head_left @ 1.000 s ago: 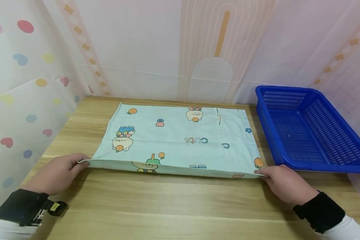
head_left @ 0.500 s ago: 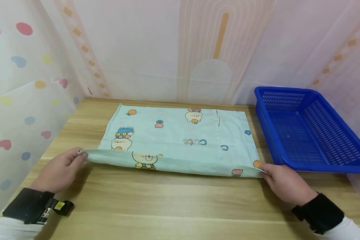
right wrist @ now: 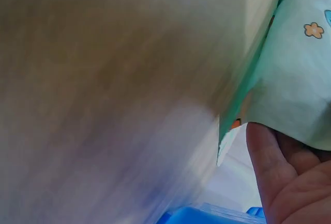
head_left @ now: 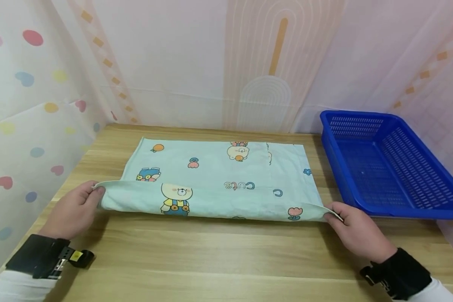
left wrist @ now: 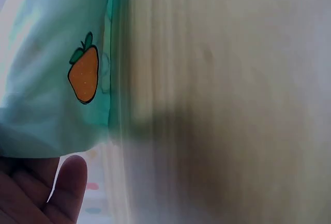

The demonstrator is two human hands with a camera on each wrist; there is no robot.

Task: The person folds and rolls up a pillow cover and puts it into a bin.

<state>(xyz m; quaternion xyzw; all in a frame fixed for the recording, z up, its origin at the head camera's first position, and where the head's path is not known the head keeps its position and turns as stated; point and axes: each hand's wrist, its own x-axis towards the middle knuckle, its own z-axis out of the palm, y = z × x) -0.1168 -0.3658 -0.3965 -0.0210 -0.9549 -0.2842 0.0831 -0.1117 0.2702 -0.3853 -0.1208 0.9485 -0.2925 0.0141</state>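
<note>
A pale green cloth (head_left: 207, 167) printed with bears, fruit and flowers lies across the wooden table, its near edge lifted and turned back over the rest. My left hand (head_left: 73, 209) pinches the left end of that raised edge between thumb and fingers. At the other end, my right hand (head_left: 358, 228) pinches the right corner the same way. In the left wrist view the cloth (left wrist: 57, 79) hangs in a curve above the fingers, with an orange fruit print showing. The right wrist view has the cloth (right wrist: 295, 79) bowed over the thumb and fingers.
A blue plastic basket (head_left: 385, 167) with slotted walls stands at the right, close beside the cloth's right end. The wooden tabletop (head_left: 219, 260) extends in front of the cloth. Patterned curtains (head_left: 173, 63) hang behind and to the left.
Both hands have raised the near edge and brought it back over the cloth, so the turned-up strip is wider and shows more of the bear. The whole cloth has shifted slightly left.
</note>
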